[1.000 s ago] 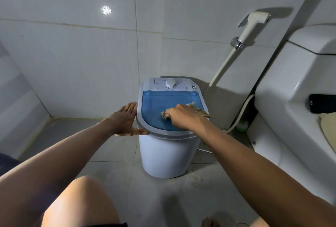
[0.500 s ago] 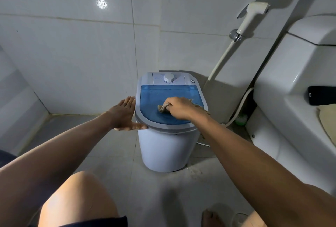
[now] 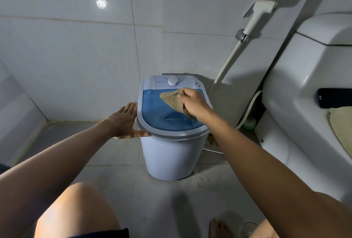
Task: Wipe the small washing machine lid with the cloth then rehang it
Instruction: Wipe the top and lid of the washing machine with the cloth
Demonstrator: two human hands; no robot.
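Pale grey tiled walls [image 3: 66,57] close the room on the left and far sides, with a bright spot of reflected light high on the far wall. The floor [image 3: 114,154] is grey tile too, with a stained, gritty patch near the machine's base on its right.

The left hand [image 3: 124,121] lies flat against the left side of the small washing machine [image 3: 171,154], fingers straight and held together, thumb stretched along the near-left rim of the lid [image 3: 158,116]. The machine is a white tub standing on the floor near the far wall; its lid is translucent blue in a grey frame, with a white control panel and a round dial [image 3: 173,81] at the far edge.

The right hand [image 3: 194,102] is over the far-right part of the lid, its fingers curled and pinching a tan cloth [image 3: 171,99], which spreads leftward from the fingertips and lies on the blue surface.

Further right, a white bidet sprayer [image 3: 261,13] hangs on the wall, its hose dropping behind the machine. At the right edge stands a white toilet [image 3: 297,85], with a dark phone [image 3: 334,97] and a cream cloth on it.
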